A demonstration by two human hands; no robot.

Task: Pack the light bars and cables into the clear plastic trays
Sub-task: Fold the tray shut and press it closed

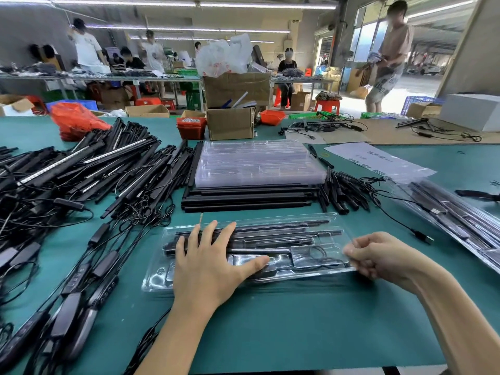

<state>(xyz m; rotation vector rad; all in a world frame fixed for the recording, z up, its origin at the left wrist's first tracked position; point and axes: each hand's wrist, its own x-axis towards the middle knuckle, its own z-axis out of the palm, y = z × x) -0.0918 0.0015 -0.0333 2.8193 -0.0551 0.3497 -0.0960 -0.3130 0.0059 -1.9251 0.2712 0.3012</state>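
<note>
A big workshop hall with strip lights overhead runs back to long benches where people sit and stand, with cardboard boxes [235, 89] and crates between. Nearer, a green tabletop [284, 320] fills the view. On its left lies a wide heap of black light bars [89, 169] tangled with cables [89, 255] and inline controllers. In the middle, a stack of empty trays [257, 163] sits behind a neat row of black bars [246, 197]. At the right edge lie packed trays [454, 220], a printed sheet beyond them. Nearest, one clear tray [305, 255] lies flat on the tabletop, holding bars and a coiled cable under its clear lid. The left hand [211, 261] presses flat on it, fingers spread, its grip holding nothing. The right hand [378, 258] has its fingers curled, pinching the tray's right end.
</note>
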